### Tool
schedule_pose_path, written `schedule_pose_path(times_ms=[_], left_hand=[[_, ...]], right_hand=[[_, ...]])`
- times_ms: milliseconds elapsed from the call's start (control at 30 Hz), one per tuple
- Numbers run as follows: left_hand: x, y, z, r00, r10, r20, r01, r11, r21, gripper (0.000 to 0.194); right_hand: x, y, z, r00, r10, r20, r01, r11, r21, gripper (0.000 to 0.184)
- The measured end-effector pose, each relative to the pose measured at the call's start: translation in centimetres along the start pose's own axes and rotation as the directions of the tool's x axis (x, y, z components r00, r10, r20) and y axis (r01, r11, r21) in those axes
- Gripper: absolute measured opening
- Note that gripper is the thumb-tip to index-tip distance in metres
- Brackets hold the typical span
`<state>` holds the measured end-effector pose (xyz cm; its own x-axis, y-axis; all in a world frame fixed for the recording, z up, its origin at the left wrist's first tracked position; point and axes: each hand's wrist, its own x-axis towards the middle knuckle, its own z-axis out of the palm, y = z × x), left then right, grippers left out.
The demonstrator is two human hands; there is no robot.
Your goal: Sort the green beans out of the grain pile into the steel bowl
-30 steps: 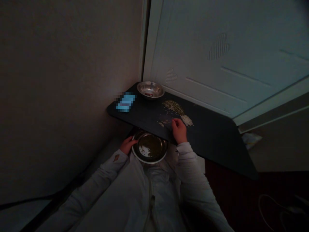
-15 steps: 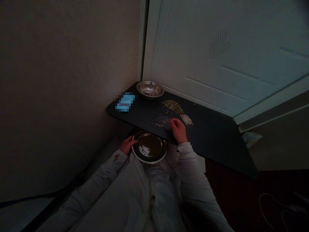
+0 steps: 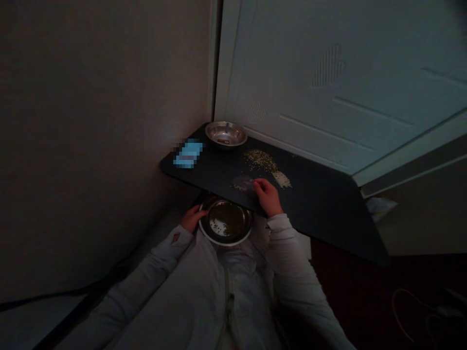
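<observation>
My left hand (image 3: 190, 218) grips the left rim of a steel bowl (image 3: 226, 241) at my lap, its thumb over the edge. Dark green beans (image 3: 233, 216) cover much of the bowl's bottom. Over the near edge of the dark table, my right hand (image 3: 268, 196) is closed in a pinch on a thin, clear plastic piece (image 3: 241, 182), rounded in outline; its exact kind is hard to make out. A few pale grains lie at this piece. Beyond my fingers are a heap of mixed green and pale grains (image 3: 260, 158) and a smaller white heap (image 3: 282, 179).
A second steel bowl (image 3: 226, 136) stands at the back corner of the dark table (image 3: 328, 209). A blurred-out bright phone-like screen (image 3: 188, 154) lies at the left. A wall (image 3: 109, 97) and a white door (image 3: 284, 63) border the table. A pale cable (image 3: 397, 311) is at the lower right.
My right hand has shifted slightly to the left with the clear plastic piece. My left hand and the bowl it grips stay in place.
</observation>
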<state>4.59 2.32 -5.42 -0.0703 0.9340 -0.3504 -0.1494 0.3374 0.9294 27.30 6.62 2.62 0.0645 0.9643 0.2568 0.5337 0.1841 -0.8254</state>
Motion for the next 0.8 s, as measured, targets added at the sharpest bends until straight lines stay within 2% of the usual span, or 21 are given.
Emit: schedule_pose_path(times_ms=[267, 533, 800], left_hand=[[0.45, -0.62, -0.27, 0.999, 0.002, 0.037, -0.003, 1.0, 0.012, 0.041], [0.55, -0.54, -0.48, 0.996, -0.013, 0.09, 0.015, 1.0, -0.021, 0.038], [0.53, -0.68, -0.49, 0.998, 0.0, 0.056, -0.001, 1.0, 0.009, 0.04]], right_hand=[[0.06, 0.15, -0.01, 1.0, 0.019, 0.004, -0.019, 0.999, 0.05, 0.026], [0.08, 0.52, 0.03, 1.0, 0.008, 0.007, -0.008, 1.0, 0.012, 0.026], [-0.01, 0.15, -0.08, 1.0, 0.0, 0.03, 0.0, 1.0, 0.013, 0.024]])
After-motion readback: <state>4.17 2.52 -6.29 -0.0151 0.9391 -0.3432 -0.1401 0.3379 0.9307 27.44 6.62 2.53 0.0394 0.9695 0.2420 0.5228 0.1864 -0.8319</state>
